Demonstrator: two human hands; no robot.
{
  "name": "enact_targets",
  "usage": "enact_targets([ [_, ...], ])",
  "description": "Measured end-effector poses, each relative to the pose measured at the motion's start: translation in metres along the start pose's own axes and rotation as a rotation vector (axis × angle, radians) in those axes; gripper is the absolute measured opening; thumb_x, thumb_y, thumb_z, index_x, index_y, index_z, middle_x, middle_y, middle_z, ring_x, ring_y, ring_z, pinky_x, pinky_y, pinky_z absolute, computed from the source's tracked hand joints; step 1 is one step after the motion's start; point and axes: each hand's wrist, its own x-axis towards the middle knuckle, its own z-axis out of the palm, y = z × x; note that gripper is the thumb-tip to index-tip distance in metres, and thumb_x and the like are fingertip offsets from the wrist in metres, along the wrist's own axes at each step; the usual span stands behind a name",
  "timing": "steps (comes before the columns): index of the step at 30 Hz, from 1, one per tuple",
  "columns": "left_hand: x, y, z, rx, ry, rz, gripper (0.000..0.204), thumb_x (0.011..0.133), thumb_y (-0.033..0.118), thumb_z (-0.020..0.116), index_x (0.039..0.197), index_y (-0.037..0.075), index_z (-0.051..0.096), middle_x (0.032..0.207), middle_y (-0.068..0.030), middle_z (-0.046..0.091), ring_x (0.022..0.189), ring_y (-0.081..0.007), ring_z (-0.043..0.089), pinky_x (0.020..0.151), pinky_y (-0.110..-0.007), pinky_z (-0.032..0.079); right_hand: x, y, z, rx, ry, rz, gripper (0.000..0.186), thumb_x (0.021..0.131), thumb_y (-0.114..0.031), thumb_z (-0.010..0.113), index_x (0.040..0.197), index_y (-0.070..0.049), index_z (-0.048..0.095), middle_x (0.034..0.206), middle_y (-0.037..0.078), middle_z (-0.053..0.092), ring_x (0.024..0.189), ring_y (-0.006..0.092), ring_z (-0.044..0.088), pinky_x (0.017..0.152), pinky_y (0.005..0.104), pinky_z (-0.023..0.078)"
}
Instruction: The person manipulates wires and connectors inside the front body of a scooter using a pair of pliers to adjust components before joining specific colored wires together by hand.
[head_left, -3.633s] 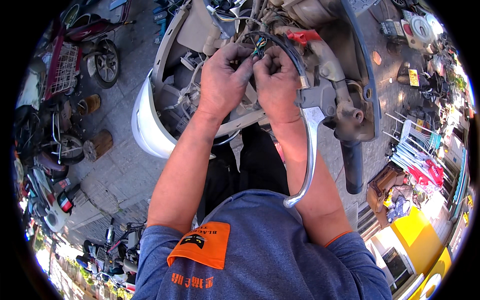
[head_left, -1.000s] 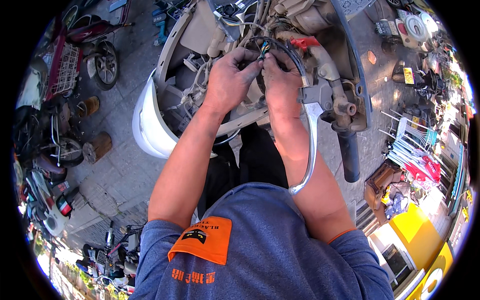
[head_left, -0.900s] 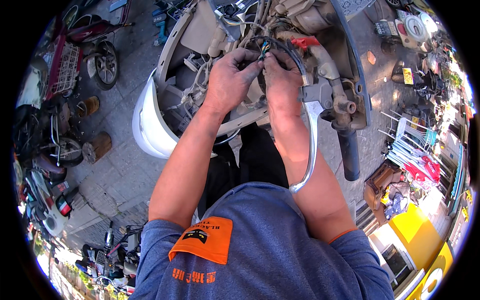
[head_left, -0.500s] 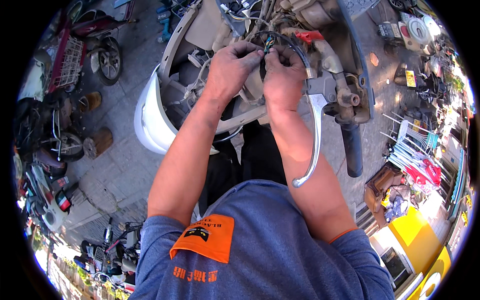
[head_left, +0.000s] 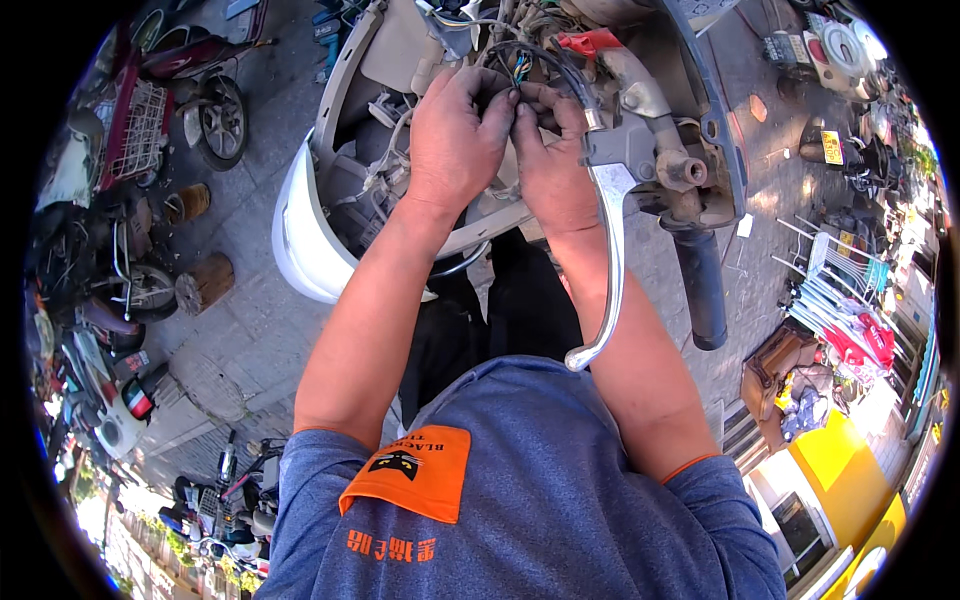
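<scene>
Thin coloured wires (head_left: 521, 68) rise from between my fingertips, inside the stripped front of a scooter. My left hand (head_left: 452, 135) pinches them from the left side. From the right, my right hand (head_left: 556, 160) has its thumb and fingers closed on the same bundle, the two thumbs almost touching. The exact joint between the fingers is hidden. A thick black cable (head_left: 572, 75) curves over my right fingers to the handlebar. The silver brake lever (head_left: 612, 270) crosses in front of my right forearm. Red tape (head_left: 590, 42) wraps a part beyond my right hand.
The scooter's white panel (head_left: 300, 235) bulges at the left, and a black handlebar grip (head_left: 700, 290) points toward me at the right. A power drill (head_left: 328, 38) lies on the ground at far left. Wooden stumps (head_left: 205, 284) and parked bikes stand left; folded chairs (head_left: 835, 290) are right.
Both hands have shifted slightly left in view, still pinching the wires. The brake lever and handlebar have also shifted a little left.
</scene>
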Motion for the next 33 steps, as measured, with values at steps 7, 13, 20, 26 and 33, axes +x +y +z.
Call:
enact_targets([
  [7,-0.018,0.000,0.020,-0.355,0.032,-0.254,0.019,0.098,0.010,0.071,0.112,-0.003,0.075,0.100,-0.0075,0.073,0.093,-0.0160,0.070,0.085,-0.029,0.056,0.009,0.019,-0.002,0.124,-0.095,0.106,0.019,0.109,-0.008,0.061,0.124,0.002,0.068,0.103,0.008,0.074,0.091,0.0086,0.069,0.079,0.0247,0.058],
  [13,-0.005,0.012,0.014,-0.857,-0.060,-0.677,0.020,0.094,-0.002,0.061,0.110,-0.001,0.073,0.099,-0.0051,0.072,0.092,-0.0143,0.067,0.087,-0.028,0.053,0.018,0.005,-0.015,0.246,-0.185,0.352,0.022,0.106,-0.016,0.072,0.122,-0.002,0.070,0.102,0.005,0.076,0.098,0.0102,0.069,0.089,0.0276,0.056],
  [20,0.010,0.008,-0.004,-0.858,-0.219,-0.753,0.020,0.094,0.002,0.059,0.109,0.000,0.072,0.101,-0.0052,0.072,0.092,-0.0145,0.067,0.084,-0.029,0.051,0.020,0.006,-0.015,0.333,-0.135,0.338,0.020,0.104,-0.017,0.075,0.117,-0.002,0.074,0.097,0.005,0.076,0.091,0.0106,0.068,0.085,0.0273,0.056],
  [26,0.012,0.003,0.006,-0.769,-0.090,-0.640,0.024,0.101,0.016,0.069,0.119,0.000,0.070,0.096,-0.0024,0.070,0.085,-0.0102,0.063,0.076,-0.026,0.049,0.016,0.023,-0.005,0.330,-0.105,0.388,0.026,0.099,-0.017,0.079,0.119,-0.002,0.070,0.103,0.008,0.077,0.089,0.0154,0.072,0.081,0.0299,0.057],
  [33,0.020,0.000,-0.009,-0.792,-0.293,-0.732,0.028,0.103,0.024,0.073,0.117,0.000,0.074,0.092,-0.0007,0.068,0.081,-0.0087,0.058,0.072,-0.024,0.045,0.018,0.024,0.007,0.487,0.019,0.347,0.016,0.101,-0.008,0.071,0.115,-0.001,0.074,0.096,0.003,0.074,0.081,0.0071,0.065,0.076,0.0233,0.054],
])
